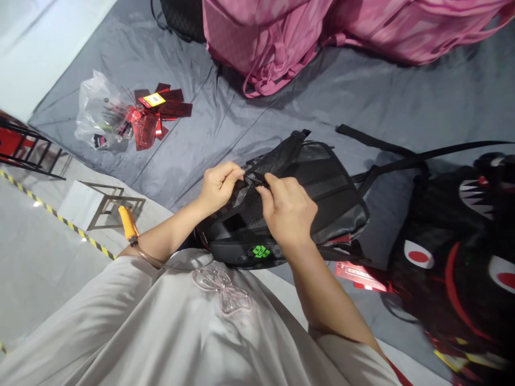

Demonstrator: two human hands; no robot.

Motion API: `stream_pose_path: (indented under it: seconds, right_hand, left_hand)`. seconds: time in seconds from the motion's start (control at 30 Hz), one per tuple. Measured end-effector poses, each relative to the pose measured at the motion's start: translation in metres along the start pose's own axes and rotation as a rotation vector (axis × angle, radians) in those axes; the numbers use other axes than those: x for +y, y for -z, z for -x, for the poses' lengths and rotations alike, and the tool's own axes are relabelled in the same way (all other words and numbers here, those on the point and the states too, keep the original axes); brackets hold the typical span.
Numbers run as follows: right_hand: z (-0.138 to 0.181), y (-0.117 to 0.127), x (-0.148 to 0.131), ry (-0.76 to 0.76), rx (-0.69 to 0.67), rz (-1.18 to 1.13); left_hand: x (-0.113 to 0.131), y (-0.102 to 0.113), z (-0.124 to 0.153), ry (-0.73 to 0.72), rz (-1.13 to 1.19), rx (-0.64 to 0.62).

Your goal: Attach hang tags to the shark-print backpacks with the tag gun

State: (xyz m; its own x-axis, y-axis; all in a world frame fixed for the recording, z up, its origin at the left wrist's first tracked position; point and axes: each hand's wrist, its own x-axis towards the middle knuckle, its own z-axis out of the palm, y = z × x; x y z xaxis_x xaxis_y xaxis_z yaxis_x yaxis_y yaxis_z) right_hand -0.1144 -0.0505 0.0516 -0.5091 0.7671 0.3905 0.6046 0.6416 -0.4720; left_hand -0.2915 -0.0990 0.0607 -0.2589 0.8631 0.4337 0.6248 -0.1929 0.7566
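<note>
A black backpack (333, 185) lies in front of me with its padded back panel up and a green logo on its near side. Over it, my left hand (219, 186) pinches one part of a black backpack strap (254, 176) between thumb and fingers. My right hand (290, 210) is closed on the same strap a little to the right, thumb against index finger. Whether a buckle sits between the fingertips is too small to make out. A shoulder strap (281, 151) of the backpack runs just beyond both hands.
Pink backpacks (261, 37) stand at the back of the grey cloth (225, 128). A clear plastic bag (94, 107) and several red tags (147, 126) lie at left. Black backpacks with a shark-face print (426, 230) are at right. A stool (102, 206) stands at lower left.
</note>
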Motion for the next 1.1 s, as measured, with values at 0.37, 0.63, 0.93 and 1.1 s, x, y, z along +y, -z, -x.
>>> stream_pose_path:
  seconds: [0.37,0.63,0.93,1.1]
  right_hand:
    - [0.000,-0.004,0.008,-0.130,-0.022,-0.147]
    - [-0.013,-0.037,0.023,-0.896,0.008,-1.231]
    - [-0.012,-0.049,0.040,-0.895,-0.202,-1.607]
    - [0.011,-0.060,0.041,-0.819,-0.246,-1.595]
  left_hand:
    - [0.002,-0.002,-0.002,0.082,0.113,-0.004]
    - [-0.007,-0.009,-0.002,0.454,0.472,-0.038]
    - [-0.012,0.012,-0.018,0.560,0.327,-0.237]
    - [-0.012,0.013,-0.022,0.717,0.576,-0.867]
